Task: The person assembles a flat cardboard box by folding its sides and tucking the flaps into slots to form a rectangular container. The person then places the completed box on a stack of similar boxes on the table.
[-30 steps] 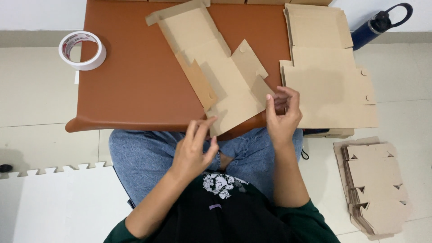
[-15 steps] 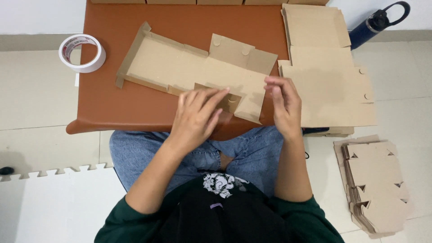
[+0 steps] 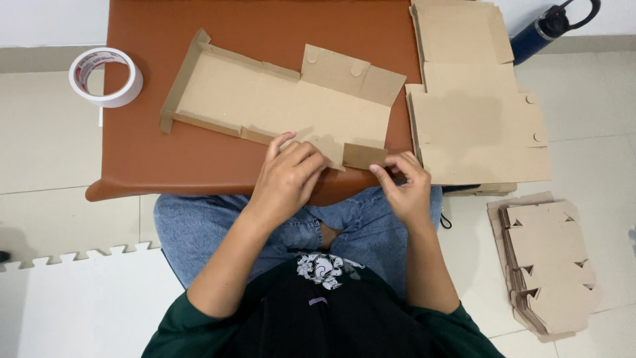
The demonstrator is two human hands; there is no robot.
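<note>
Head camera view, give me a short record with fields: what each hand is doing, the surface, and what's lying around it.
left hand: left hand pressed flat on the near edge of the flat cardboard box blank
right hand: right hand pinches a small flap at the blank's near right corner
surface: brown table over the person's lap
right of blank: stack of flat cardboard sheets
left edge: roll of white tape, partly on the table
floor, right: pile of folded cardboard pieces
top right: dark blue bottle
</note>
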